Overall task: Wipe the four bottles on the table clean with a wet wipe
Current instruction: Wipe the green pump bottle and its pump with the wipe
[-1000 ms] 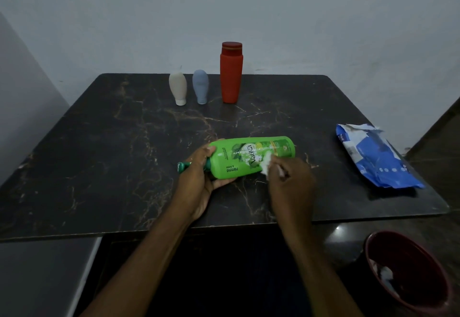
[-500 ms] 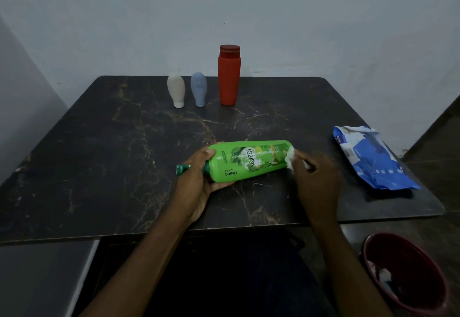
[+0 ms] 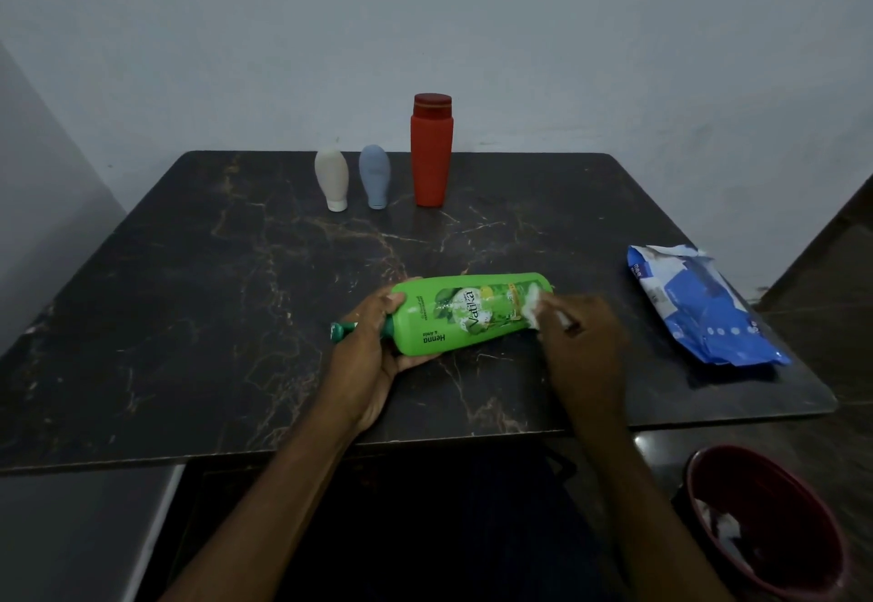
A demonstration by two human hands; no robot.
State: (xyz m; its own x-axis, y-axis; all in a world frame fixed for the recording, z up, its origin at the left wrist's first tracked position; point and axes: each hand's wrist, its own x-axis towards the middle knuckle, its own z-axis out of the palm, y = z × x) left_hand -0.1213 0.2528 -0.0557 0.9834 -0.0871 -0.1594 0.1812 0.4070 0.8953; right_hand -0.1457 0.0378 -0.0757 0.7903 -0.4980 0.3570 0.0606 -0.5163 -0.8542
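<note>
A green bottle (image 3: pixel 465 313) lies on its side over the dark marble table (image 3: pixel 198 318), its dark green cap pointing left. My left hand (image 3: pixel 366 351) grips its neck end. My right hand (image 3: pixel 583 346) presses a white wet wipe (image 3: pixel 534 306) against the bottle's wide right end. At the back of the table stand a cream bottle (image 3: pixel 332 180) and a blue-grey bottle (image 3: pixel 374 175), both cap down, and a tall red bottle (image 3: pixel 432 149) upright to their right.
A blue and white wet wipe pack (image 3: pixel 699 306) lies near the table's right edge. A dark red bin (image 3: pixel 770 526) with used white wipes in it stands on the floor at the lower right. A pale wall runs behind the table.
My right hand slid the wipe from the bottle's label out to its right end, then slightly back onto that end. My left hand kept its hold on the neck.
</note>
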